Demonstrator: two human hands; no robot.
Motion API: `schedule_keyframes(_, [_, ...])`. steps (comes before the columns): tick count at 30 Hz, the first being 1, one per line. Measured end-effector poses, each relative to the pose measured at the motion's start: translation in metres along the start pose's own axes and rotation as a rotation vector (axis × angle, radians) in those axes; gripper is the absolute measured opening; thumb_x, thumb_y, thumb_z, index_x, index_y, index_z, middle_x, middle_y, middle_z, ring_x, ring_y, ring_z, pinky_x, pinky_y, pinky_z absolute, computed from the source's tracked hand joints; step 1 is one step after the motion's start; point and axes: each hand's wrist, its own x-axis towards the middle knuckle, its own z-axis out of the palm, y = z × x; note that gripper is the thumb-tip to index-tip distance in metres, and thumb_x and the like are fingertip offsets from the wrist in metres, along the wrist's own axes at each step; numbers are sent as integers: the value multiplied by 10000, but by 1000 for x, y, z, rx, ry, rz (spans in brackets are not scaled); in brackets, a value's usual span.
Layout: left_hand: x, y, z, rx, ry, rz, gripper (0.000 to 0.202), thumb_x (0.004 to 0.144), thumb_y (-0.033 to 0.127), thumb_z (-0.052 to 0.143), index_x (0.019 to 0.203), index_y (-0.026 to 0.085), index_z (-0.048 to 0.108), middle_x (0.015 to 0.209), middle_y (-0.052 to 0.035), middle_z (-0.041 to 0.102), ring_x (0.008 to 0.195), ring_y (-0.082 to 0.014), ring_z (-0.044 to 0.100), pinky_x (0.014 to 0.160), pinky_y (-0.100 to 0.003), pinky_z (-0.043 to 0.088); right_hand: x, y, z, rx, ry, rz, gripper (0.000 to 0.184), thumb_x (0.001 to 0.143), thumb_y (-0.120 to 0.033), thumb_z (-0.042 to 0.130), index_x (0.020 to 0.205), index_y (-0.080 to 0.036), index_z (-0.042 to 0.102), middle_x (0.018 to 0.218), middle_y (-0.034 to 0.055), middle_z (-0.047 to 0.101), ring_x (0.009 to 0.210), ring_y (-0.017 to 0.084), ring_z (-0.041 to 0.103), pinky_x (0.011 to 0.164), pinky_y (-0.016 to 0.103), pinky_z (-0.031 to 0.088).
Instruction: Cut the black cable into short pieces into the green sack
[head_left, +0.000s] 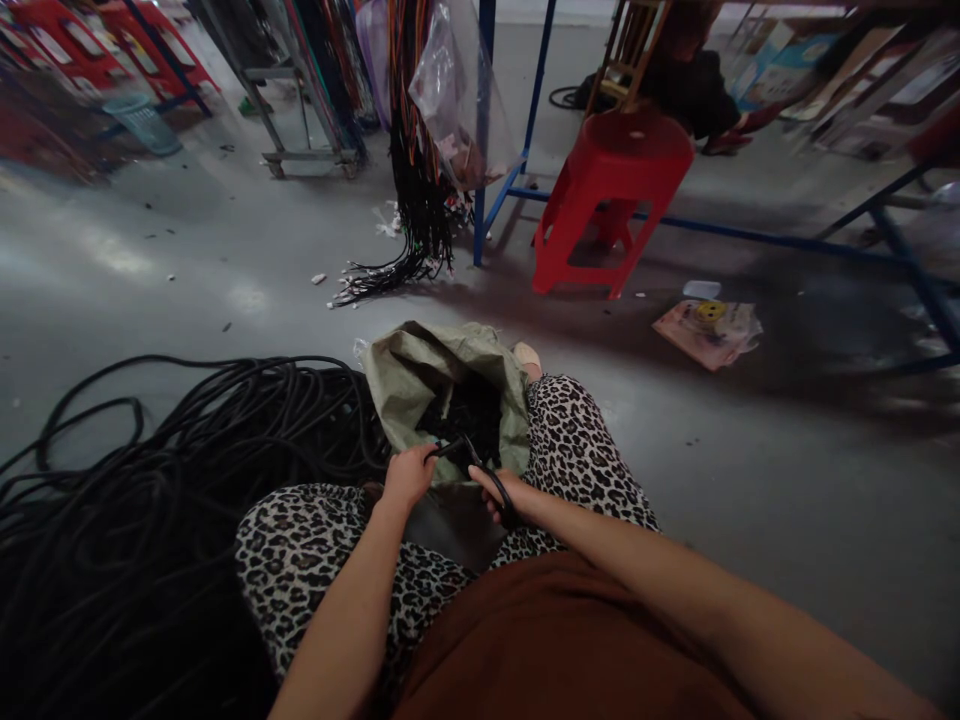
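Between my knees stands an open greenish woven sack (pixel 397 375) with dark pieces (pixel 480 410) inside it. My left hand (pixel 411 475) is closed on a black cord (pixel 450 447), whose end sticks out over the sack's near rim. In my right hand (pixel 504 492) I hold black-handled scissors (pixel 491 475), with the blades pointing at the end of the cord. Whether the blades touch the cord I cannot tell. A large heap of black cord (pixel 225 430) lies on the floor to my left, by my leg.
A red plastic stool (pixel 611 190) stands ahead beside a blue metal frame (pixel 484 130). Bundled cords (pixel 420 200) hang to the floor near a clear plastic bag (pixel 457 100). A flat package (pixel 709 332) lies right of the stool. Another person (pixel 697 90) sits behind it.
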Motion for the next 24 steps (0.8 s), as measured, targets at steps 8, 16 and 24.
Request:
schedule_keyframes(8, [1,0,3,-19,4,41,320,864,281,486,1148,223,623,1127,-42,664,1051,-187,596,908,-294,429,-2,-2,3,-81,-5,-27,471,866,-572,465,711,-132,534,423,-17,484,284,96,462,296,180,381])
schedule_keyframes(16, [1,0,7,-44,-13,84,319,856,272,491,1138,218,630,1107,-41,670,1038,-186,601,915,-294,429,-7,-4,2,-79,-15,-42,469,872,-570,461,749,-126,543,440,-17,494,296,94,467,303,176,383])
schedule_keyframes(24, [0,2,6,-61,-52,71,325,863,274,485,1150,217,626,1134,-47,659,1064,-183,587,938,-293,418,-2,0,2,-77,-20,-43,486,857,-602,461,769,-129,533,446,-18,495,311,99,480,314,175,388])
